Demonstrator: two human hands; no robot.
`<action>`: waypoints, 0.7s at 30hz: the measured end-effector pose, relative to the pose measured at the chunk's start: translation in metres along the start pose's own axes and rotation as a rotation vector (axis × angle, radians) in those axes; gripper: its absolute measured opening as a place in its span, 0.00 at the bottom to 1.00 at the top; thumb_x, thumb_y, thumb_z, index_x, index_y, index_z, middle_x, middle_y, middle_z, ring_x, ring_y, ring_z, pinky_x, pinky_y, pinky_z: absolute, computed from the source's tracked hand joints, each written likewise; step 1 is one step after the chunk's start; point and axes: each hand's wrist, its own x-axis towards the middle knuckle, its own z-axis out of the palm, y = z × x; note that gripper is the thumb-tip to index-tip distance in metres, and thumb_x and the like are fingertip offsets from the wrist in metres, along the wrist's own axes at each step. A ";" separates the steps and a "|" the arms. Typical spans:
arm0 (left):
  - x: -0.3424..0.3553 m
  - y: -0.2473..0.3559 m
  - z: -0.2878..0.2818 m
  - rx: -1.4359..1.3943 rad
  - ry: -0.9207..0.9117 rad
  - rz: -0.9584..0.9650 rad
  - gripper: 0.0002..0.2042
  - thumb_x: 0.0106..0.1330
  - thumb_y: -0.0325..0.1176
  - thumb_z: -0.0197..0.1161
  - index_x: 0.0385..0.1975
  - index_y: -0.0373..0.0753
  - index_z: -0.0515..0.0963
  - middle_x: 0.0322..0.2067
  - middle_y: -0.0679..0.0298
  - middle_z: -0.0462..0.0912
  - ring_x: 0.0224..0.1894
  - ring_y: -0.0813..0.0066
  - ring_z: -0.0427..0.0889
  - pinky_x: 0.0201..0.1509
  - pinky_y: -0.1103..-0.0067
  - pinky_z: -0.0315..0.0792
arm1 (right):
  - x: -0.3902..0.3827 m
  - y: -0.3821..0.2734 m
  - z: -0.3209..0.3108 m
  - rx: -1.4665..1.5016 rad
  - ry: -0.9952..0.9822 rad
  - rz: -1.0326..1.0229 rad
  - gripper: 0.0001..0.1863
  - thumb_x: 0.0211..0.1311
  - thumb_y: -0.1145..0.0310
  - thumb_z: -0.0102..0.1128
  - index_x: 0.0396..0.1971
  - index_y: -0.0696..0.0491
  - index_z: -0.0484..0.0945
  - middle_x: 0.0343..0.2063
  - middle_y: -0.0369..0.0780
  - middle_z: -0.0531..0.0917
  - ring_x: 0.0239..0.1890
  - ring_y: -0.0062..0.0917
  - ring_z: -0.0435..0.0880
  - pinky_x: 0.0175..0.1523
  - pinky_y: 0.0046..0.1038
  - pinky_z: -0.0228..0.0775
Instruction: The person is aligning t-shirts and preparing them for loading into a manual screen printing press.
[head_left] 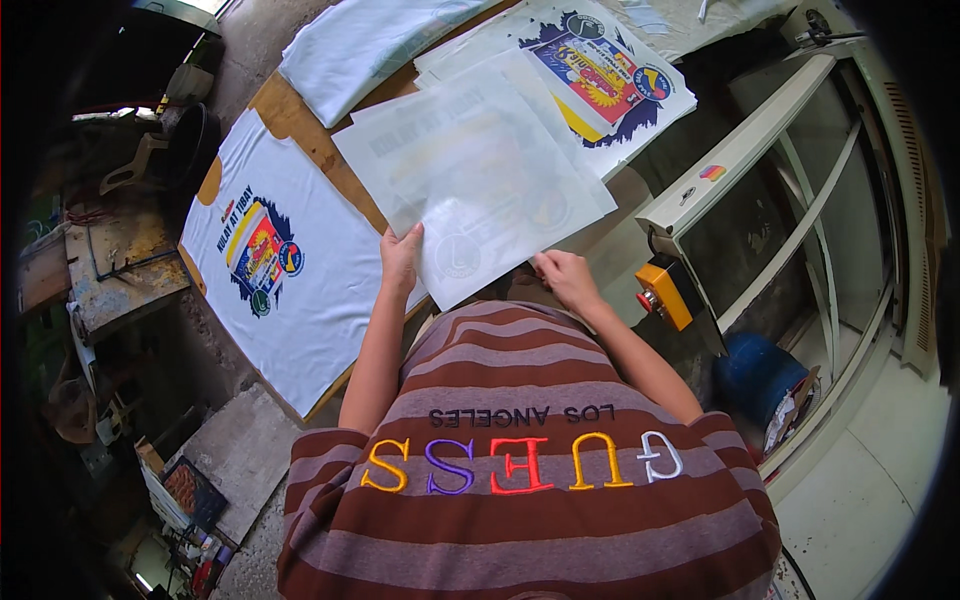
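Observation:
My left hand [402, 260] pinches the left edge of a white translucent sheet [465, 170], through which a reversed print shows faintly. My right hand [560, 280] has its fingers closed at the sheet's lower right corner. Partly under the sheet, at the back, lie paper sheets with a colourful printed graphic [590, 80]. To the left, a white T-shirt [300, 330] with a multicoloured front print is spread on a wooden board [265, 100].
Folded white fabric [355, 55] lies at the back. At right stands a cream metal machine [745, 140] with a red button on a yellow box [668, 290]. A blue drum [750, 380] sits low beside it. A cluttered bench [120, 260] is at far left.

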 end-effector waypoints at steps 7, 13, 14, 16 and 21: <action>0.035 0.023 0.036 -0.102 -0.123 0.036 0.11 0.57 0.22 0.57 0.41 0.33 0.73 0.38 0.62 0.79 0.36 0.76 0.77 0.41 0.81 0.70 | -0.013 0.024 -0.029 -0.036 0.160 -0.066 0.16 0.58 0.61 0.49 0.23 0.59 0.76 0.19 0.48 0.77 0.24 0.40 0.77 0.30 0.34 0.67; 0.079 0.007 0.101 -0.262 -0.185 -0.003 0.15 0.56 0.23 0.59 0.44 0.34 0.70 0.39 0.58 0.77 0.39 0.68 0.77 0.43 0.73 0.72 | -0.038 0.000 -0.025 -0.051 0.275 -0.188 0.13 0.57 0.64 0.50 0.25 0.59 0.76 0.20 0.49 0.76 0.25 0.42 0.77 0.31 0.34 0.66; 0.079 0.003 0.121 -0.252 -0.164 -0.044 0.15 0.56 0.22 0.58 0.45 0.34 0.68 0.40 0.57 0.77 0.40 0.66 0.77 0.44 0.72 0.72 | -0.045 0.002 -0.026 -0.044 0.309 -0.170 0.13 0.57 0.64 0.50 0.25 0.59 0.76 0.21 0.49 0.76 0.25 0.42 0.77 0.31 0.34 0.66; 0.075 -0.003 0.153 -0.295 -0.222 -0.088 0.16 0.59 0.22 0.54 0.47 0.33 0.64 0.42 0.56 0.75 0.42 0.63 0.76 0.47 0.69 0.72 | -0.060 0.008 -0.027 -0.013 0.357 -0.102 0.12 0.57 0.65 0.50 0.25 0.59 0.76 0.21 0.49 0.77 0.26 0.42 0.77 0.31 0.34 0.67; 0.056 -0.006 0.180 -0.291 -0.204 -0.198 0.16 0.60 0.24 0.51 0.48 0.33 0.63 0.44 0.56 0.73 0.44 0.61 0.75 0.48 0.68 0.72 | -0.088 0.025 -0.019 -0.020 0.397 0.016 0.13 0.57 0.64 0.49 0.26 0.59 0.77 0.22 0.49 0.77 0.28 0.43 0.78 0.33 0.34 0.68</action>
